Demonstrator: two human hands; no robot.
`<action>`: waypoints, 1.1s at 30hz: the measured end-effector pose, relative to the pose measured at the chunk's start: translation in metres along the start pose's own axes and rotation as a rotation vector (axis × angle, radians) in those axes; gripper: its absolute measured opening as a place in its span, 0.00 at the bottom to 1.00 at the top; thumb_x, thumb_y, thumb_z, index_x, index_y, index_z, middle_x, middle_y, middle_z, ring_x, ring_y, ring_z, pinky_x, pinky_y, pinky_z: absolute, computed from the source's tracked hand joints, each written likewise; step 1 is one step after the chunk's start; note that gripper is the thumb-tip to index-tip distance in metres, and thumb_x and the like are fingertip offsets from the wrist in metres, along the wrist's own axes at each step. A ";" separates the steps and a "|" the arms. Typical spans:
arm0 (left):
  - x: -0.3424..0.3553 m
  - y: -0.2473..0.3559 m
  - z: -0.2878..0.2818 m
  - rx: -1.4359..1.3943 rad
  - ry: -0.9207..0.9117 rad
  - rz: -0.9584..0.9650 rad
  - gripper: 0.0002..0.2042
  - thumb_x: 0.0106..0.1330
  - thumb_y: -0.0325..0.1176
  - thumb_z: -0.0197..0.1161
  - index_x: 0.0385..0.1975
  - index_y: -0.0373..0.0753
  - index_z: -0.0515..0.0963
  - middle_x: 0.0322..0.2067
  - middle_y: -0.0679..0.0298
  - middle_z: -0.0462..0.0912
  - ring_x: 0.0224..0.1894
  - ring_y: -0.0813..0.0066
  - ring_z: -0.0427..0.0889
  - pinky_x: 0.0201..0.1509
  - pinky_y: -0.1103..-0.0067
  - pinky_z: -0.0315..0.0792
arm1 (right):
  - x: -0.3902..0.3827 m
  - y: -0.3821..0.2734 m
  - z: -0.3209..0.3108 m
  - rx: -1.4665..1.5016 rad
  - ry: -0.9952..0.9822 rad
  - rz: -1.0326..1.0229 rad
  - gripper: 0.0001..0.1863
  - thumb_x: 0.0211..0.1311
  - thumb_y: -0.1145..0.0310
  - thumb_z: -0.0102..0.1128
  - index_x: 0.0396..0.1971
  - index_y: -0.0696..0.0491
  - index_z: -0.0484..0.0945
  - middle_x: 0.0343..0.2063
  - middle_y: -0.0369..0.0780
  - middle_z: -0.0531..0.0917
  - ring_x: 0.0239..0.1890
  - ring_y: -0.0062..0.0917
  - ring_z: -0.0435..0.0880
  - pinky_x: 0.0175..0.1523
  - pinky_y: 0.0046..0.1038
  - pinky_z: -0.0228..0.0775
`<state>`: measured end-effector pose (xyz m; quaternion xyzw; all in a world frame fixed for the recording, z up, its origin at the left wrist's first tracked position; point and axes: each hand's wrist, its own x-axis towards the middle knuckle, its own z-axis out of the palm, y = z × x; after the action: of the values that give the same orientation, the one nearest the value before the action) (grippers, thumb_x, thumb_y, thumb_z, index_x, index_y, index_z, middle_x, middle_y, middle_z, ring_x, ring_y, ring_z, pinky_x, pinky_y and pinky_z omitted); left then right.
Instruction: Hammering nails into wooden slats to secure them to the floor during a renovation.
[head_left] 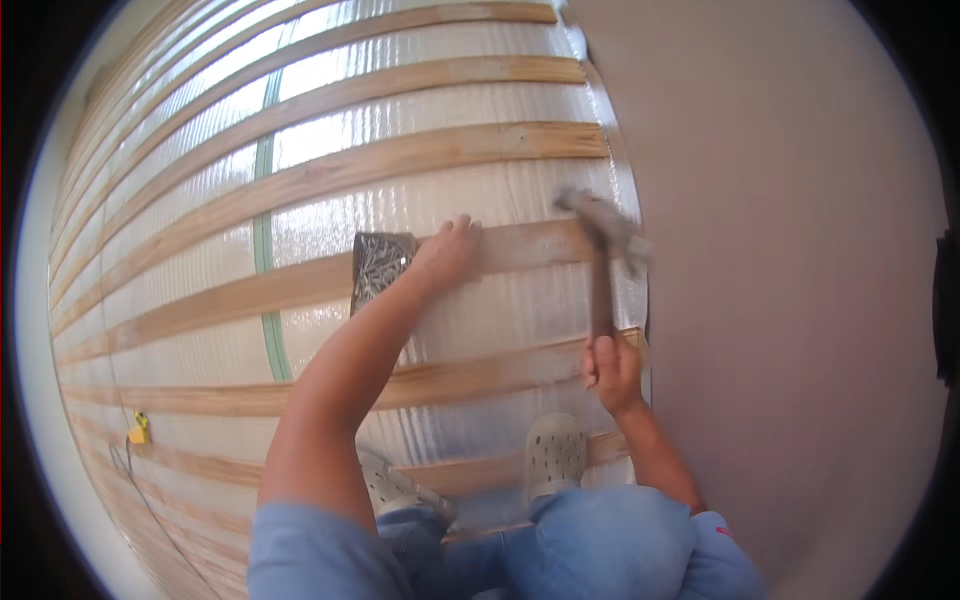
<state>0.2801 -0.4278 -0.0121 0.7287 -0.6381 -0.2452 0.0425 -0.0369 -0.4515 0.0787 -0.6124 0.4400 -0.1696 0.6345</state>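
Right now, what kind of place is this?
Probably somewhere with building work going on: wooden strips lie in rows across shiny sheeting, and there's a hammer in the person's right hand.

Foil-covered floor (pixel 500 300) under parallel wooden battens (pixel 540 140), with an open box (pixel 405 241) of nails (pixel 380 262) and a small yellow object (pixel 139 434).

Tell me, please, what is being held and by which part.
The right hand grips a hammer by its handle; the left hand is at a wooden slat, its hold unclear.
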 end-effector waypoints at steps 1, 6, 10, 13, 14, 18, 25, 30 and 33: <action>0.004 0.002 -0.008 0.002 0.017 0.004 0.41 0.49 0.40 0.76 0.63 0.34 0.63 0.59 0.51 0.65 0.57 0.50 0.72 0.60 0.66 0.73 | 0.003 -0.001 -0.002 0.044 0.027 -0.257 0.29 0.70 0.40 0.48 0.35 0.56 0.70 0.18 0.33 0.72 0.17 0.16 0.71 0.21 0.20 0.63; 0.007 0.010 -0.005 -0.012 0.036 0.047 0.41 0.49 0.40 0.77 0.62 0.33 0.63 0.57 0.51 0.66 0.56 0.50 0.73 0.60 0.66 0.73 | 0.018 0.081 -0.014 -0.046 0.137 -0.756 0.31 0.70 0.37 0.45 0.36 0.56 0.70 0.17 0.34 0.72 0.18 0.20 0.72 0.22 0.22 0.65; 0.002 0.003 -0.001 0.085 0.004 0.089 0.42 0.48 0.41 0.77 0.62 0.32 0.63 0.54 0.51 0.67 0.54 0.50 0.74 0.59 0.66 0.73 | 0.026 0.059 -0.011 -0.487 0.054 0.109 0.28 0.73 0.42 0.44 0.36 0.57 0.71 0.17 0.35 0.71 0.15 0.19 0.70 0.21 0.24 0.65; 0.001 0.000 0.002 0.051 0.049 0.088 0.42 0.48 0.41 0.77 0.62 0.32 0.63 0.55 0.50 0.67 0.54 0.50 0.74 0.59 0.65 0.73 | -0.004 0.001 -0.004 0.124 0.090 -0.002 0.29 0.73 0.42 0.41 0.31 0.56 0.72 0.17 0.34 0.72 0.17 0.18 0.72 0.22 0.23 0.65; 0.001 0.000 0.001 -0.005 0.099 0.055 0.42 0.48 0.40 0.77 0.62 0.32 0.63 0.56 0.50 0.67 0.54 0.50 0.74 0.59 0.65 0.73 | -0.003 0.003 -0.003 0.123 0.089 0.003 0.29 0.73 0.42 0.41 0.31 0.56 0.72 0.17 0.34 0.72 0.17 0.18 0.72 0.22 0.23 0.65; 0.013 0.014 -0.004 -0.061 0.057 0.058 0.42 0.48 0.40 0.76 0.62 0.32 0.63 0.57 0.50 0.66 0.55 0.50 0.73 0.60 0.65 0.73 | 0.023 0.077 -0.016 -0.002 0.238 -0.692 0.31 0.70 0.37 0.44 0.32 0.55 0.69 0.19 0.38 0.73 0.15 0.21 0.71 0.21 0.23 0.64; 0.007 -0.006 0.013 -0.013 0.032 0.035 0.42 0.48 0.39 0.77 0.63 0.33 0.62 0.59 0.49 0.65 0.57 0.50 0.72 0.61 0.66 0.72 | 0.049 0.110 -0.025 -0.513 0.131 0.074 0.30 0.71 0.41 0.47 0.23 0.55 0.68 0.13 0.36 0.72 0.12 0.21 0.72 0.19 0.27 0.66; 0.009 0.004 0.004 0.021 0.011 0.049 0.43 0.48 0.40 0.77 0.63 0.33 0.62 0.58 0.48 0.65 0.56 0.49 0.73 0.61 0.65 0.72 | 0.042 0.139 -0.032 -0.507 0.212 0.030 0.29 0.70 0.41 0.50 0.23 0.55 0.69 0.12 0.35 0.71 0.11 0.20 0.71 0.18 0.26 0.66; 0.007 0.006 0.004 0.083 0.045 0.106 0.43 0.48 0.40 0.76 0.64 0.32 0.61 0.58 0.47 0.66 0.56 0.48 0.72 0.61 0.65 0.72 | 0.029 0.129 -0.023 -0.388 0.210 0.091 0.28 0.70 0.42 0.50 0.23 0.54 0.69 0.13 0.34 0.71 0.12 0.19 0.71 0.18 0.26 0.66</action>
<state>0.2733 -0.4345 -0.0150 0.7002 -0.6845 -0.1992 0.0396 -0.0803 -0.4625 -0.0480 -0.6813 0.5552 -0.1157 0.4627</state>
